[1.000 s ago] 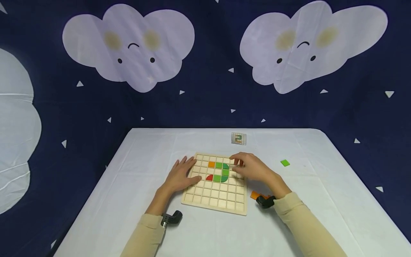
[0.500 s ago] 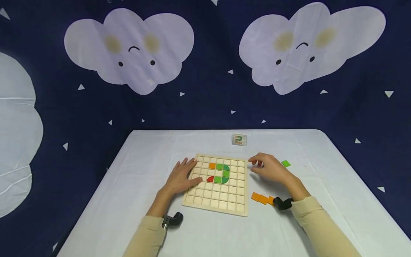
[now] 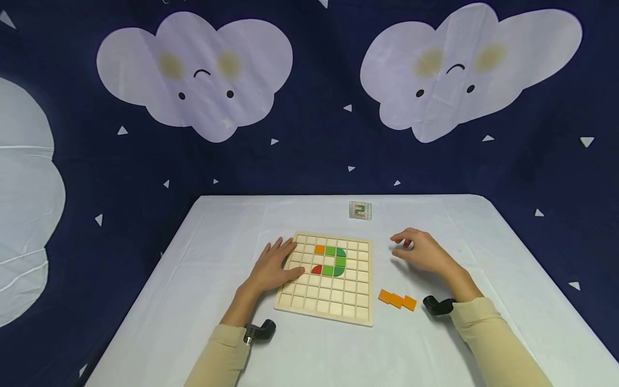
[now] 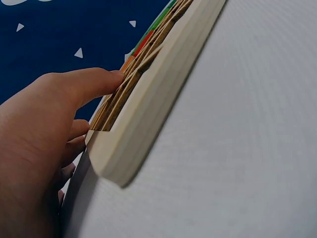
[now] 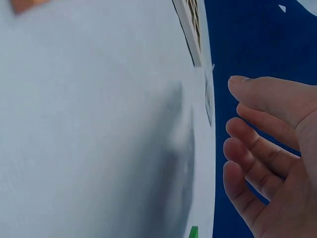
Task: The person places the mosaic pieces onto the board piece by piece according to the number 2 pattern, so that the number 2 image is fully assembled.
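Observation:
A square wooden grid board [image 3: 323, 307] lies on the table with several tiles set in its cells: an orange square [image 3: 319, 249], green squares [image 3: 340, 262], dark green rounded pieces [image 3: 339, 271] and a red quarter-round [image 3: 317, 270]. My left hand [image 3: 272, 270] rests at the board's left side, fingers spread; in the left wrist view its thumb [image 4: 94, 83] lies over the frame onto the grid. Right of the board, my right hand [image 3: 422, 251] hovers over the table, fingers loosely bent and holding nothing. A green tile [image 5: 193, 232] shows near it in the right wrist view; the hand hides it from the head view.
Several orange square tiles [image 3: 396, 300] lie overlapping at the board's right edge, near the right wrist camera [image 3: 437, 306]. Behind the board a small picture card [image 3: 360, 210] shows a coloured figure on a grid. A dark blue cloud-patterned cloth [image 3: 319, 150] hangs behind the white table [image 3: 232, 226].
My right hand has moved from over the board rightward past its edge, uncovering the orange tiles and covering the loose green tile. The left hand stays at the board.

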`<action>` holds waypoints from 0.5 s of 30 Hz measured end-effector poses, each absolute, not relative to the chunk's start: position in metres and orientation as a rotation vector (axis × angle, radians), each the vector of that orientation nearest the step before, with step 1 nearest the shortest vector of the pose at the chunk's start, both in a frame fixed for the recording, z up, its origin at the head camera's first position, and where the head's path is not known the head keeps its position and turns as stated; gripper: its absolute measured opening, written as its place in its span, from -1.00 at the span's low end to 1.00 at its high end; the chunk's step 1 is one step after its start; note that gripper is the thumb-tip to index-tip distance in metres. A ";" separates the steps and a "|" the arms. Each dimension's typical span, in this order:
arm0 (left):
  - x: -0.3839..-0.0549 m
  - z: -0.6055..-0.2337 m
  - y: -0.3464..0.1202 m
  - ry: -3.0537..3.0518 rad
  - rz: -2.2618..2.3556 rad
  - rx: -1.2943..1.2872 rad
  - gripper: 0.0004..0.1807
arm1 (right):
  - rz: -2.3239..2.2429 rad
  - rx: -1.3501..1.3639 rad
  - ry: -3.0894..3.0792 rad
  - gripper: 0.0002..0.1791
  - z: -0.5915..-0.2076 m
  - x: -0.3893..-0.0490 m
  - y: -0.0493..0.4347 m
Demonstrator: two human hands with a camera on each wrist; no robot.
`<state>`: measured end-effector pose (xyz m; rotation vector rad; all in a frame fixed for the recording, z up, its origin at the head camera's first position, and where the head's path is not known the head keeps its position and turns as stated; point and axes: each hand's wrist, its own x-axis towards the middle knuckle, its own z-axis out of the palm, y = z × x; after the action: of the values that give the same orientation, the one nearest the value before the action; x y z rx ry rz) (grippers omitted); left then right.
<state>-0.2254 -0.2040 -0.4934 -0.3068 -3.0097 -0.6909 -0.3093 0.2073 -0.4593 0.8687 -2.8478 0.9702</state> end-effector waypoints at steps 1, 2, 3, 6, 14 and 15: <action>-0.225 -0.494 -0.204 -3.011 -0.690 -0.306 -0.09 | 0.971 0.860 -2.848 -0.62 -0.459 -0.310 0.209; -0.225 -0.494 -0.205 -3.010 -0.690 -0.306 -0.09 | 0.972 0.848 -2.851 -0.62 -0.459 -0.311 0.211; -0.226 -0.494 -0.205 -3.011 -0.687 -0.308 -0.09 | 0.971 0.830 -2.856 -0.61 -0.459 -0.312 0.213; -0.226 -0.493 -0.205 -3.010 -0.680 -0.326 -0.08 | 0.959 0.767 -2.865 -0.59 -0.459 -0.313 0.221; -0.226 -0.494 -0.206 -3.005 -0.681 -0.340 -0.08 | 0.924 0.659 -2.870 -0.56 -0.460 -0.319 0.240; -0.226 -0.494 -0.206 -3.006 -0.678 -0.339 -0.08 | 0.923 0.649 -2.874 -0.55 -0.460 -0.319 0.242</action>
<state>-0.2260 -0.2065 -0.4941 -0.3390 -3.0059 -0.6780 -0.3192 0.2424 -0.4601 0.6492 -2.8739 0.9229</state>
